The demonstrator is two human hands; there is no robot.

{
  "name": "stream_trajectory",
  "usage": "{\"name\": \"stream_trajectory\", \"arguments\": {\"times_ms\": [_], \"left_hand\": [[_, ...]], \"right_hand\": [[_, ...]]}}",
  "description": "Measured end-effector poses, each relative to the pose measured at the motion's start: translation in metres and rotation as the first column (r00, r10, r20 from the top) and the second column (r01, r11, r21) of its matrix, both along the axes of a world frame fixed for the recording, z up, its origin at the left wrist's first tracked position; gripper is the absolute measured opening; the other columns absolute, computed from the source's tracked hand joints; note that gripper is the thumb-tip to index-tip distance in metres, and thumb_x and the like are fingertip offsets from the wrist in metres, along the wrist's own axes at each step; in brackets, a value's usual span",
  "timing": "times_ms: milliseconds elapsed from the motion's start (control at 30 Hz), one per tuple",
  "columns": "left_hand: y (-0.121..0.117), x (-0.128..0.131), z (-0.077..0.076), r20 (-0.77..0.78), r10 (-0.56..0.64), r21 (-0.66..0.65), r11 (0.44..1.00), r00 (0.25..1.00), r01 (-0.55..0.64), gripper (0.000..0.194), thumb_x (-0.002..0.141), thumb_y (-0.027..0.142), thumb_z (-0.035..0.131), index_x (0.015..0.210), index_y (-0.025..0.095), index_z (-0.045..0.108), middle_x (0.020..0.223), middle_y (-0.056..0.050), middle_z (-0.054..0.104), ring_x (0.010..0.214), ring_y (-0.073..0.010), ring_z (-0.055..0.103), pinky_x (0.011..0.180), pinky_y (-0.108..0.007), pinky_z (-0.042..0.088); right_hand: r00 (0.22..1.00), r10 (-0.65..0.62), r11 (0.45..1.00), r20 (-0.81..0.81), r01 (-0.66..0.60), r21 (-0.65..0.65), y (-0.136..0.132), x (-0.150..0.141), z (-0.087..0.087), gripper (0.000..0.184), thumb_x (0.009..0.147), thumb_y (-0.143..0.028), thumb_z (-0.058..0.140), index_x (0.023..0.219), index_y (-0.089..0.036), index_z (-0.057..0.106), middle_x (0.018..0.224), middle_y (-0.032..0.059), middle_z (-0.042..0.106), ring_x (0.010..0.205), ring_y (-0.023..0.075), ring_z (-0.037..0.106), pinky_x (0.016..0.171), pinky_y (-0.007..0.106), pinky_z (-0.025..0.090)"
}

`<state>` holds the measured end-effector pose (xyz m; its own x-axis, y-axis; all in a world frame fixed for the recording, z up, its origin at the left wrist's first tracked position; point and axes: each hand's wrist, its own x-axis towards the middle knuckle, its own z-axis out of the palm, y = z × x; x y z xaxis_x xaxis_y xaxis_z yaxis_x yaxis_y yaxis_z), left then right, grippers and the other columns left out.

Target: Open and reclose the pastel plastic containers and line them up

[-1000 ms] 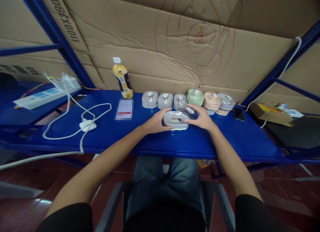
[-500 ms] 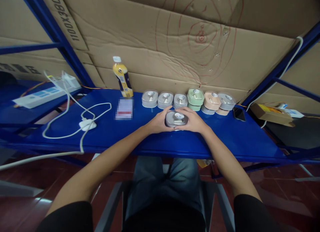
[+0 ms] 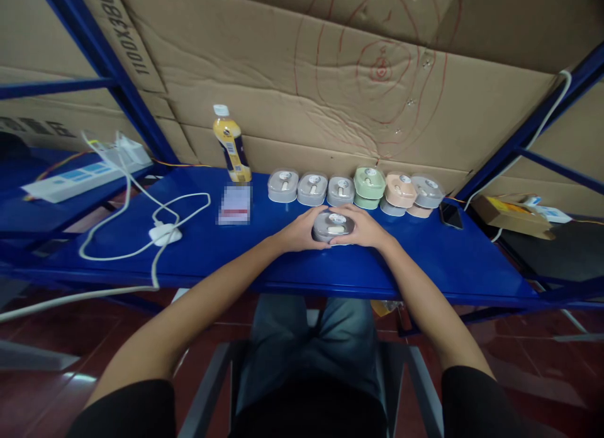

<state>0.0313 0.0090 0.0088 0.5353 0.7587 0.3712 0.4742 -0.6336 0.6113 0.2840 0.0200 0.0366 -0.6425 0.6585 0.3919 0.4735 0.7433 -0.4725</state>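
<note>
A: What is taken in first, at the widest view?

B: A bay of blue steel shelving (image 3: 106,73) is seen, backed by corrugated cardboard (image 3: 264,92) marked with red scrawl, and dark red floor tiles (image 3: 61,337) are visible below.

A: And the surface?

B: A blue metal shelf (image 3: 448,262) spans the view. A white power strip (image 3: 80,177) and a looped white cable (image 3: 141,249) are placed to the left, a blurred card (image 3: 234,205) and a yellow-labelled plastic bottle (image 3: 231,145) towards the middle, and a phone (image 3: 452,215) to the right. Along the back, lidded oval containers (image 3: 283,186) are lined up — grey, green and peach, some stacked two high.

A: Where is the one in hand?

B: A grey lidded container (image 3: 333,226) is set just in front of that row, near the shelf's front edge. Its long axis is laid side to side across the person's front, and it is enclosed between both hands, so neither hand can be called nearer.

A: And the hands?

B: The left hand (image 3: 298,232) is cupped round the container's left end, the right hand (image 3: 362,228) round its right end — both pressed inward, not pinching. Whether it is lifted off the shelf cannot be told.
</note>
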Motion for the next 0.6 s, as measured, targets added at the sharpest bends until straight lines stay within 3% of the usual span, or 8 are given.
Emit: {"name": "stream_trajectory", "arguments": {"times_ms": [167, 233, 300, 467, 533, 600], "left_hand": [[-0.003, -0.003, 0.004, 0.003, -0.007, 0.133, 0.991, 1.0, 0.007, 0.096, 0.069, 0.04, 0.09, 0.152, 0.021, 0.045, 0.153, -0.017, 0.057, 0.143, -0.0394, 0.055, 0.122, -0.057, 0.045], [-0.004, -0.008, 0.01, 0.041, 0.049, 0.183, 0.982, 0.998, -0.055, 0.092, 0.071, 0.04, 0.089, 0.15, 0.022, 0.047, 0.151, -0.015, 0.059, 0.141, -0.0387, 0.057, 0.122, -0.056, 0.045], [-0.005, -0.013, 0.017, 0.093, 0.158, 0.217, 0.96, 0.983, -0.175, 0.091, 0.073, 0.041, 0.088, 0.151, 0.022, 0.046, 0.153, -0.015, 0.057, 0.143, -0.0393, 0.055, 0.123, -0.058, 0.043], [0.002, -0.019, 0.034, 0.247, 0.485, 0.235, 0.81, 0.839, -0.537, 0.088, 0.078, 0.043, 0.087, 0.15, 0.022, 0.041, 0.154, -0.017, 0.054, 0.147, -0.0382, 0.049, 0.125, -0.056, 0.038], [0.012, -0.011, 0.04, 0.284, 0.565, 0.212, 0.751, 0.774, -0.626, 0.086, 0.08, 0.045, 0.086, 0.148, 0.022, 0.04, 0.151, -0.018, 0.053, 0.146, -0.0378, 0.049, 0.124, -0.056, 0.038], [0.026, 0.005, 0.044, 0.269, 0.615, 0.168, 0.728, 0.741, -0.665, 0.085, 0.079, 0.049, 0.087, 0.144, 0.021, 0.04, 0.147, -0.019, 0.054, 0.143, -0.0392, 0.05, 0.121, -0.056, 0.041]], "right_hand": [[0.999, -0.037, 0.999, -0.03, 0.038, 0.023, -0.003, 0.001, -0.004, 0.107, 0.067, -0.071, 0.09, 0.157, -0.032, 0.049, 0.148, 0.0136, 0.058, 0.14, 0.0389, 0.056, 0.119, 0.061, 0.045], [0.992, -0.086, 0.995, -0.092, 0.09, 0.045, -0.003, 0.004, -0.004, 0.107, 0.071, -0.075, 0.084, 0.159, -0.03, 0.046, 0.151, 0.0158, 0.055, 0.142, 0.04, 0.054, 0.12, 0.061, 0.045], [0.973, -0.155, 0.985, -0.172, 0.166, 0.051, -0.002, 0.008, -0.001, 0.094, 0.082, -0.077, 0.073, 0.158, -0.028, 0.046, 0.151, 0.0171, 0.055, 0.137, 0.0385, 0.058, 0.115, 0.059, 0.05], [0.852, -0.393, 0.902, -0.345, 0.43, 0.033, 0.004, 0.017, 0.005, 0.067, 0.099, -0.076, 0.046, 0.142, -0.026, 0.06, 0.136, 0.0162, 0.065, 0.119, 0.0323, 0.067, 0.102, 0.051, 0.059], [0.809, -0.448, 0.87, -0.38, 0.493, 0.024, 0.006, 0.017, 0.005, 0.065, 0.1, -0.076, 0.041, 0.132, -0.024, 0.066, 0.13, 0.0155, 0.069, 0.116, 0.0322, 0.068, 0.099, 0.051, 0.059], [0.794, -0.473, 0.856, -0.382, 0.517, 0.014, 0.008, 0.016, 0.003, 0.064, 0.1, -0.076, 0.041, 0.123, -0.023, 0.069, 0.124, 0.0148, 0.071, 0.111, 0.0316, 0.069, 0.096, 0.049, 0.06]]}}
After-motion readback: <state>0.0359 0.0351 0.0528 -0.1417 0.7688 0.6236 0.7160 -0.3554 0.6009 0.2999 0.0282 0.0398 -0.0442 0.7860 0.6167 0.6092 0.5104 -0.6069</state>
